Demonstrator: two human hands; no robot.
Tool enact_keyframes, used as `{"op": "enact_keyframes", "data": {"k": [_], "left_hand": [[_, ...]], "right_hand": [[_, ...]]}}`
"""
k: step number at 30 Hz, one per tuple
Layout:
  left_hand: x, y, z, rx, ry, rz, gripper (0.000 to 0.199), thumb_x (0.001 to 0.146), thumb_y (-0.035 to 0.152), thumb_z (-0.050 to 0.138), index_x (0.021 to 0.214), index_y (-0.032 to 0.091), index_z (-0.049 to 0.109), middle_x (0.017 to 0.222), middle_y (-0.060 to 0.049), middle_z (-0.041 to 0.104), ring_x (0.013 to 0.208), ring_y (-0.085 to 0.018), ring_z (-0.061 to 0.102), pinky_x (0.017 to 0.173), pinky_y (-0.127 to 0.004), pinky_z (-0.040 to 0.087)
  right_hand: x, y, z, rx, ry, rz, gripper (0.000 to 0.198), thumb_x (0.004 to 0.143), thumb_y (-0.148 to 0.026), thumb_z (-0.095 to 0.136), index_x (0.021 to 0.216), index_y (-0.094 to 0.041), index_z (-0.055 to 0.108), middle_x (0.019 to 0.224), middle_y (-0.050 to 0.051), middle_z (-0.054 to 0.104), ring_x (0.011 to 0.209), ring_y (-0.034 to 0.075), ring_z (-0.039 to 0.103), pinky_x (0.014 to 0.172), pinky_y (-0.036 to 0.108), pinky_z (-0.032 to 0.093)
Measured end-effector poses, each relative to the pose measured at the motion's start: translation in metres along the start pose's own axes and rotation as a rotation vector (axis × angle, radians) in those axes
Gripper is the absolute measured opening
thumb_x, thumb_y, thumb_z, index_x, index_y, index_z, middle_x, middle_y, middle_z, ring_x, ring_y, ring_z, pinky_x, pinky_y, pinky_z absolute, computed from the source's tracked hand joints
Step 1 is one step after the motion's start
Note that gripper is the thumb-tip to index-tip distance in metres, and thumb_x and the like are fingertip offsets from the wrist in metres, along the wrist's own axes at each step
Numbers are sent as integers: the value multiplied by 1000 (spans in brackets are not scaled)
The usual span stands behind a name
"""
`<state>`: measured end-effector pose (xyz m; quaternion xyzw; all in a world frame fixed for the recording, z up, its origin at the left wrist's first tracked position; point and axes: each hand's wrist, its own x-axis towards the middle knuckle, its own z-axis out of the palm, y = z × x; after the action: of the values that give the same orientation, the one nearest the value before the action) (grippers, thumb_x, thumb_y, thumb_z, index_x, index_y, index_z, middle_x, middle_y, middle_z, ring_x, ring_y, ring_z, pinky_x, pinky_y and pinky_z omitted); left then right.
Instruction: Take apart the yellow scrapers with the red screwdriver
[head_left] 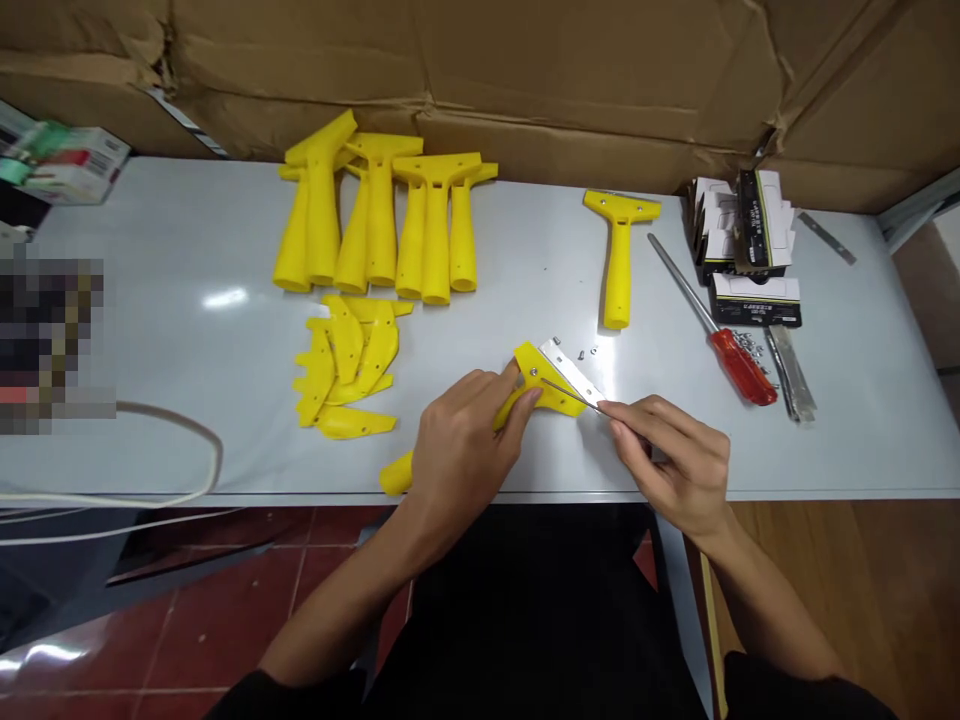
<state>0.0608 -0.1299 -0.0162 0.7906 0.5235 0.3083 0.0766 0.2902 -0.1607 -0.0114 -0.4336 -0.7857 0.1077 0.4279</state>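
Note:
My left hand (469, 435) is wrapped round a yellow scraper (553, 388), whose hollow handle end sticks out at the lower left. A silver blade (574, 372) with holes lies along the scraper's head, and a screw (534, 371) sits in the head. Pinched in the fingers of my right hand (679, 465) is a thin pointed metal tool (574, 395), its tip over the scraper head near my left thumb. Whether the tool has one or two prongs I cannot tell. Small loose screws (581, 355) lie just beyond the blade.
Several yellow scraper handles (382, 230) stand at the back left, with yellow plastic pieces (349, 365) in front. Another scraper (619, 260) lies back right. Beyond are a red-handled screwdriver (742, 365), small boxes (754, 300), a wrapped bundle (790, 375) and a metal strip (826, 238).

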Motion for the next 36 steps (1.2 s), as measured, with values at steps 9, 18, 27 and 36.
{"op": "enact_keyframes", "data": {"k": [9, 18, 27, 36], "left_hand": [[-2, 0, 1, -18, 25, 23, 17, 111, 21, 66, 99, 13, 75, 78, -2, 68, 65, -16, 53, 62, -32, 41], [-3, 1, 0, -18, 20, 2, 17, 111, 23, 66, 103, 14, 77, 77, -2, 69, 67, -17, 56, 63, -33, 42], [-4, 9, -4, -73, -41, -34, 21, 112, 23, 63, 96, 19, 75, 76, -1, 68, 64, -16, 52, 60, -34, 36], [-2, 13, 3, -54, -42, -3, 23, 112, 19, 59, 93, 18, 72, 73, 0, 65, 63, -17, 49, 60, -35, 34]], "right_hand": [[4, 0, 5, -41, 12, -32, 37, 91, 4, 66, 126, -7, 71, 94, 3, 64, 84, 0, 56, 70, 15, 50], [23, -34, -8, -411, -141, -132, 36, 88, 3, 71, 123, -5, 69, 85, 3, 57, 79, 5, 48, 66, 24, 42], [46, -67, 8, -611, -209, -35, 25, 91, 5, 54, 77, -15, 50, 70, 2, 45, 66, 8, 28, 58, 28, 23], [36, -71, 13, -700, -111, -22, 10, 94, -2, 63, 93, -12, 63, 69, 0, 44, 66, 6, 28, 59, 28, 24]]}}
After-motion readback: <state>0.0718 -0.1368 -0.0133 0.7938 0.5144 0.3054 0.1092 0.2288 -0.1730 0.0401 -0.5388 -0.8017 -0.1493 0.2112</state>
